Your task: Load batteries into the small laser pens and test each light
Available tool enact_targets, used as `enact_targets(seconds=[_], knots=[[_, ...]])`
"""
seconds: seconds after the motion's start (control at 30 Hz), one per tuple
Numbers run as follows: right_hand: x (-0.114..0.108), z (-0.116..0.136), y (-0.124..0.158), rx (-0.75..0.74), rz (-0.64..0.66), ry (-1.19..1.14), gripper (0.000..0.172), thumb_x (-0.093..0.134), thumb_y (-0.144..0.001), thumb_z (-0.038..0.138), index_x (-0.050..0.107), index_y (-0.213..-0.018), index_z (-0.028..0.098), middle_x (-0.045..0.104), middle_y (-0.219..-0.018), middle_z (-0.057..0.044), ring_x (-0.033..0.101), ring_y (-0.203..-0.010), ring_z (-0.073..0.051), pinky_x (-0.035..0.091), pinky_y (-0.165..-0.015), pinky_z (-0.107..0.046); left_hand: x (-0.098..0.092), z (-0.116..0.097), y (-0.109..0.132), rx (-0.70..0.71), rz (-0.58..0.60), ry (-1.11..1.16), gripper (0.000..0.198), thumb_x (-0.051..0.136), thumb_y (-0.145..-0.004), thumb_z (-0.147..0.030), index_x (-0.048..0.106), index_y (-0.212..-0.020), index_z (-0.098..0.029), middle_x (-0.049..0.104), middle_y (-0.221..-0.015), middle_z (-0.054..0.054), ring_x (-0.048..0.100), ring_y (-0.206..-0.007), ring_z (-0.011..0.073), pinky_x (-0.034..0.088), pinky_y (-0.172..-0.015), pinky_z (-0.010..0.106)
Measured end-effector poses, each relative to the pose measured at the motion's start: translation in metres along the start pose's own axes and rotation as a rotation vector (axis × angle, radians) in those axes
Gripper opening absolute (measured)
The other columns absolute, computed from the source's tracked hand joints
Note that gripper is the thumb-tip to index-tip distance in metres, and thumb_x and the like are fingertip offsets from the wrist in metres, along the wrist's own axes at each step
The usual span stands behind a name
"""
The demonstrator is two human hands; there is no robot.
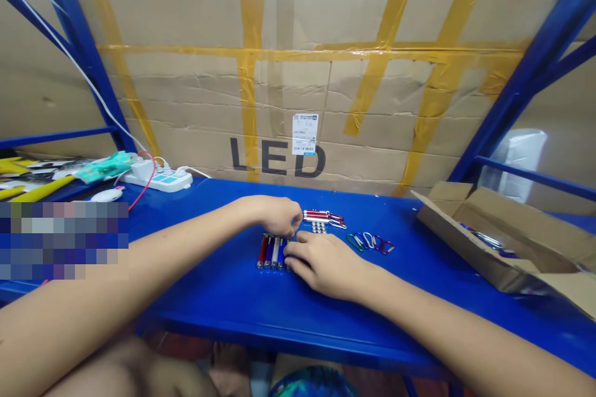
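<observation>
A: What's closest to you, and how much room do you have?

B: The blue table's front edge (279,325) runs nearest you, with a strip of blue tabletop between it and your hands. Your right hand (328,263) lies with its fingers bent over the right end of the row of slim penlight tubes (272,252), red, blue and silver, side by side. You can't tell from here whether it pinches one.

A: And your other hand?

B: Your left hand (282,216) is curled just past the tubes' far ends, its forearm crossing the tabletop; whether it grips anything is hidden. Just right of it are silver button cells (319,228), then red and silver penlights with clips (315,215). Farther right, a row of carabiners (370,242) leads towards the box.

A: What does that hold?

B: The open cardboard box (454,248), flaps spread, holds blue and silver metal pieces (491,240). Your far limit is the tall cardboard sheet (195,99) marked "LED", with a white power strip (167,182) near its foot at left.
</observation>
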State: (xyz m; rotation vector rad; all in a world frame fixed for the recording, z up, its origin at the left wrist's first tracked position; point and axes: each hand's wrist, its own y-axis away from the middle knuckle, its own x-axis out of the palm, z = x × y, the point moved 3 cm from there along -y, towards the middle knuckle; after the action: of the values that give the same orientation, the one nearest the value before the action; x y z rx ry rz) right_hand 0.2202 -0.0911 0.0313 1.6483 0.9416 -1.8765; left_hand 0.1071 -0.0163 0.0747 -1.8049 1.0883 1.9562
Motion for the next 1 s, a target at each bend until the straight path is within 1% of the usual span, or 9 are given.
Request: enact_targets(seconds=[0.2, 0.4, 0.5, 0.6, 0.67, 0.73, 0.8, 0.9, 1.0], knots=[[0.001, 0.001, 0.005, 0.073, 0.052, 0.03, 0.023, 0.043, -0.093, 0.025, 0.065, -0.095, 0.018, 0.063, -0.089, -0.008, 0.06, -0.071, -0.019, 0.036, -0.059, -0.029, 0.014, 0.005, -0.008, 0.056, -0.062, 0.076, 0.016, 0.055, -0.075, -0.013, 0.069, -0.082, -0.017, 0.07, -0.078, 0.003, 0.057, -0.066, 0.0129, 0.039, -0.058, 0.023], [0.0, -0.003, 0.018, 0.162, 0.102, -0.059, 0.015, 0.047, -0.088, 0.02, 0.062, -0.091, 0.017, 0.062, -0.089, -0.009, 0.057, -0.069, -0.017, 0.036, -0.06, -0.029, 0.012, -0.003, -0.022, 0.054, -0.094, 0.025, 0.02, 0.053, -0.072, -0.008, 0.07, -0.076, -0.016, 0.071, -0.078, 0.006, 0.058, -0.064, 0.0154, 0.041, -0.057, 0.025], [-0.007, -0.011, 0.026, 0.16, -0.003, -0.182, 0.01, 0.048, -0.085, 0.015, 0.057, -0.088, 0.018, 0.06, -0.087, -0.007, 0.055, -0.073, -0.017, 0.037, -0.063, -0.028, 0.011, -0.01, -0.022, 0.095, -0.098, -0.01, 0.018, 0.053, -0.073, -0.008, 0.07, -0.074, -0.016, 0.069, -0.071, 0.005, 0.056, -0.059, 0.0148, 0.039, -0.054, 0.024], [-0.02, -0.033, 0.034, 0.248, -0.22, -0.374, 0.011, 0.048, -0.082, 0.013, 0.049, -0.091, 0.02, 0.056, -0.076, -0.001, 0.05, -0.065, -0.014, 0.036, -0.059, -0.026, 0.011, -0.016, -0.018, 0.122, -0.169, -0.077, 0.017, 0.053, -0.077, -0.013, 0.07, -0.074, -0.016, 0.067, -0.068, 0.006, 0.055, -0.058, 0.0151, 0.039, -0.054, 0.025], [-0.026, -0.052, 0.038, 0.322, -0.345, -0.522, 0.023, 0.05, -0.079, 0.016, 0.045, -0.101, 0.02, 0.053, -0.073, 0.002, 0.048, -0.061, -0.013, 0.037, -0.056, -0.026, 0.011, -0.018, -0.016, 0.102, -0.253, -0.125, 0.018, 0.052, -0.08, -0.014, 0.069, -0.077, -0.016, 0.067, -0.072, 0.007, 0.057, -0.062, 0.0166, 0.04, -0.056, 0.026], [-0.026, -0.07, 0.04, 0.365, -0.414, -0.623, 0.033, 0.05, -0.076, 0.015, 0.044, -0.108, 0.02, 0.053, -0.074, 0.003, 0.05, -0.062, -0.013, 0.039, -0.057, -0.026, 0.01, -0.019, -0.013, 0.11, -0.342, -0.176, 0.019, 0.049, -0.083, -0.014, 0.068, -0.078, -0.015, 0.067, -0.075, 0.008, 0.06, -0.066, 0.018, 0.042, -0.06, 0.028], [-0.021, -0.082, 0.039, 0.405, -0.4, -0.698, 0.035, 0.05, -0.074, 0.014, 0.046, -0.108, 0.02, 0.054, -0.074, 0.003, 0.051, -0.061, -0.012, 0.04, -0.055, -0.025, 0.011, -0.02, -0.011, 0.147, -0.409, -0.205, 0.019, 0.048, -0.085, -0.015, 0.067, -0.079, -0.015, 0.066, -0.077, 0.008, 0.061, -0.07, 0.0187, 0.044, -0.064, 0.029], [-0.009, -0.088, 0.035, 0.486, -0.31, -0.848, 0.021, 0.045, -0.075, 0.015, 0.048, -0.095, 0.02, 0.054, -0.064, 0.004, 0.049, -0.048, -0.01, 0.038, -0.046, -0.023, 0.015, -0.02, -0.01, 0.194, -0.464, -0.225, 0.017, 0.049, -0.086, -0.015, 0.065, -0.081, -0.015, 0.065, -0.082, 0.008, 0.061, -0.074, 0.0194, 0.045, -0.066, 0.03], [-0.004, -0.084, 0.033, 0.533, -0.293, -0.943, 0.006, 0.042, -0.08, 0.018, 0.045, -0.086, 0.02, 0.052, -0.054, 0.005, 0.045, -0.039, -0.01, 0.035, -0.04, -0.022, 0.02, -0.022, -0.016, 0.226, -0.55, -0.273, 0.021, 0.045, -0.09, -0.015, 0.065, -0.086, -0.013, 0.064, -0.09, 0.01, 0.062, -0.079, 0.0203, 0.046, -0.07, 0.032]])
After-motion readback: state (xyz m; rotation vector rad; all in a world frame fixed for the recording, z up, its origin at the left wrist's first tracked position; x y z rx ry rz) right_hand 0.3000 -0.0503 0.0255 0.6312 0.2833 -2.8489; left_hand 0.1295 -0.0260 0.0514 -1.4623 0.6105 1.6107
